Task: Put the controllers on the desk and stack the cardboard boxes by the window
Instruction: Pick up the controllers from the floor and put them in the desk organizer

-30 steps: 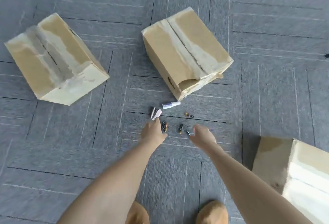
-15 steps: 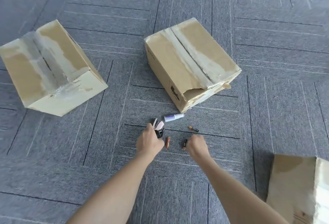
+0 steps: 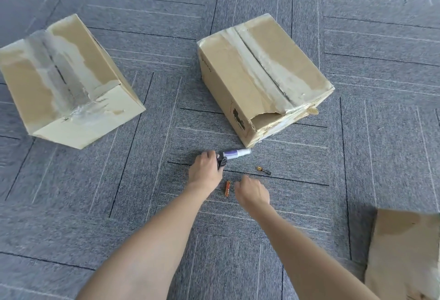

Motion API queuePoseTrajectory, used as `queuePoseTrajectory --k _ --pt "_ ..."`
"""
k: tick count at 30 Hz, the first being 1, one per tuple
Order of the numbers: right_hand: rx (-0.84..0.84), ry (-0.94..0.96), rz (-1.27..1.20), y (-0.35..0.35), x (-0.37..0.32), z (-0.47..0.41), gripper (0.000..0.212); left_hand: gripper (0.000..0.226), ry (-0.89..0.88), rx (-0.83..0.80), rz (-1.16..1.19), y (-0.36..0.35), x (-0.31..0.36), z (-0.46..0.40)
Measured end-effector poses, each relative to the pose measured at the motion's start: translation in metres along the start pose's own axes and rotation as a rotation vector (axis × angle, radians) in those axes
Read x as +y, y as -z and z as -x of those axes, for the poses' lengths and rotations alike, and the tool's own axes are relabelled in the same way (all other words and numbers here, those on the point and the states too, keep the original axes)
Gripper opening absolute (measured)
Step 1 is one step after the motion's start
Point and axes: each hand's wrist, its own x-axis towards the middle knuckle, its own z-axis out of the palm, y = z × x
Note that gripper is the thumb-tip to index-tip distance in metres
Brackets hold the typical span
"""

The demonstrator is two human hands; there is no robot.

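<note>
Left hand (image 3: 206, 173) shifted toward white tube (image 3: 237, 153), grip on black object (image 3: 222, 163), right hand (image 3: 252, 193) curled, contents unclear

1. There was only one view, from a camera worn on the person's head, so no second view shared any part of the scene.
2. It looked forward and steeply down onto the grey carpeted floor (image 3: 71, 204).
3. Both forearms entered from the bottom edge, and the hands, left (image 3: 206, 173) and right (image 3: 252, 193), sat just below the middle of the picture.
4. The wide lens bent the carpet seams near the edges.
5. It took in the left cardboard box (image 3: 64, 78) and the middle cardboard box (image 3: 259, 75) nearly whole.
6. The frame's lower right corner cut off the third cardboard box (image 3: 404, 252).
</note>
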Motion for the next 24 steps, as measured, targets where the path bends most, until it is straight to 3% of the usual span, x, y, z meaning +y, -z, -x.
queuePoseTrajectory --k 3,8,12,18,20,24 --pt "-0.006 0.011 0.051 -0.005 -0.013 0.002 0.044 0.059 -0.035 -0.051 -0.031 0.001 -0.006 -0.001" --pt "-0.049 0.065 0.037 0.003 -0.005 -0.004 0.031 0.064 -0.073 -0.136 -0.103 0.007 -0.022 -0.004" --pt "0.1 0.033 -0.097 0.036 0.02 -0.01 0.028 0.054 -0.034 -0.184 -0.081 0.017 -0.031 -0.005" --pt "0.196 -0.031 0.113 0.062 0.041 -0.027 0.021 0.056 0.02 -0.345 0.089 0.02 -0.036 -0.001" --pt "0.176 0.01 0.181 0.063 0.042 -0.031 0.018 0.056 0.015 -0.361 0.114 0.016 -0.038 0.002" --pt "0.042 0.131 0.261 0.059 0.046 -0.04 0.036 0.061 -0.001 -0.346 0.145 0.013 -0.042 0.004"
